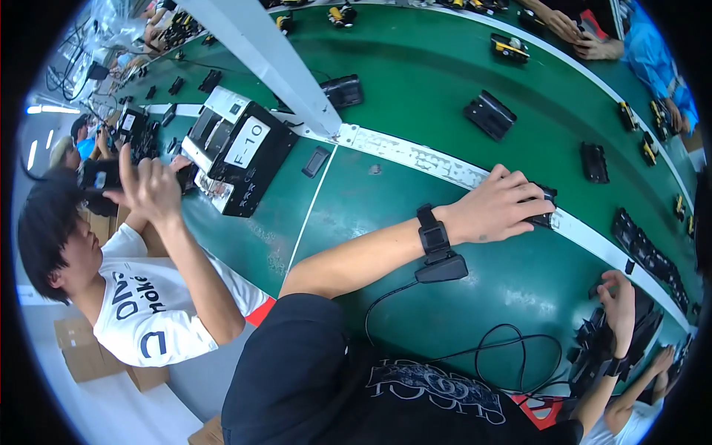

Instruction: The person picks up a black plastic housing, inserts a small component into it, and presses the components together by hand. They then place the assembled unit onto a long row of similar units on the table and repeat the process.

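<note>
My left hand [498, 206], with a black band and a small box at the wrist, reaches across to the white rail. Its fingers curl over a black plastic part [547, 202] at the rail's edge, covering most of it. Off to the right, my right hand [618, 305] is bent with fingers curled beside a heap of black plastic parts [593, 343]. Something dark shows by its fingertips, too small and dark to make out. On the green belt beyond the rail lie a black plastic housing [490, 115] and another black part [594, 162].
A white rail [415, 159] divides the green table from the belt. A grey post [271, 63] rises from it. A black-and-white machine [241, 152] stands left, near a person in a white shirt [159, 311]. A black cable [519, 334] loops in front of me. Another person's hands [586, 41] are across the belt.
</note>
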{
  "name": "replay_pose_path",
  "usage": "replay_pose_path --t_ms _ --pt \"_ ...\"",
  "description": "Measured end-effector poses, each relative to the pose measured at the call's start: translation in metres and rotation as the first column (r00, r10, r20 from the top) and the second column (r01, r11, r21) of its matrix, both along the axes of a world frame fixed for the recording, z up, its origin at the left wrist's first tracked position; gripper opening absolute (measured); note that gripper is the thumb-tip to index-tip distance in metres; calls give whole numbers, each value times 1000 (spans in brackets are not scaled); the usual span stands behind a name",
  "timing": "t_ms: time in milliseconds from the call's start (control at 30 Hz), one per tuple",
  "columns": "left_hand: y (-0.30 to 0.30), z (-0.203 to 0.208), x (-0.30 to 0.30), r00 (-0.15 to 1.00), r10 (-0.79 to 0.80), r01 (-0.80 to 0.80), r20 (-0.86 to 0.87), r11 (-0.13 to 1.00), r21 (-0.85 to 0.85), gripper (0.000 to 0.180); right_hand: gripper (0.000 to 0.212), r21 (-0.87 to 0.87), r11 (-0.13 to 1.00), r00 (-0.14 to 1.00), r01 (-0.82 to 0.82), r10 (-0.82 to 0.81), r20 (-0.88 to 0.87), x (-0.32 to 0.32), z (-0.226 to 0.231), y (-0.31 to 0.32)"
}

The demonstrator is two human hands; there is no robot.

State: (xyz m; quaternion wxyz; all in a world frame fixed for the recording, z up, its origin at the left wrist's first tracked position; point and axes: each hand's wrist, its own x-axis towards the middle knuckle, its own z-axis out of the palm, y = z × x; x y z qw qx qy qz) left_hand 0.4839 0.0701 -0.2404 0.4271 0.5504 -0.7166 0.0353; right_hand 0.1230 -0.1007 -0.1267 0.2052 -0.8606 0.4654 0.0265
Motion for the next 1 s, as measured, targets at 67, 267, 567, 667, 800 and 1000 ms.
replay_pose_path --t_ms 67,267,567,667,800,1000 --pt "-3 6 -2 999 -28 28 -15 1000 0 48 22 43 999 999 27 -28 15 -12 -5 -7" --pt "-8 14 12 992 -121 122 -18 992 14 50 37 -253 948 980 -192 173 -97 20 10 19" --pt "-4 26 2 992 -124 127 -26 983 133 53 29 -131 974 960 -184 150 -237 37 -1 45" --pt "2 30 -8 987 -128 145 -94 966 214 54 20 -124 969 958 -214 183 -221 32 -4 45" --pt "1 34 -16 988 -146 152 -48 973 174 55 16 -180 951 957 -250 271 104 49 -20 45" --pt "1 35 -8 999 -37 27 35 969 247 57 15 -462 818 873 -342 459 167 75 -44 41"
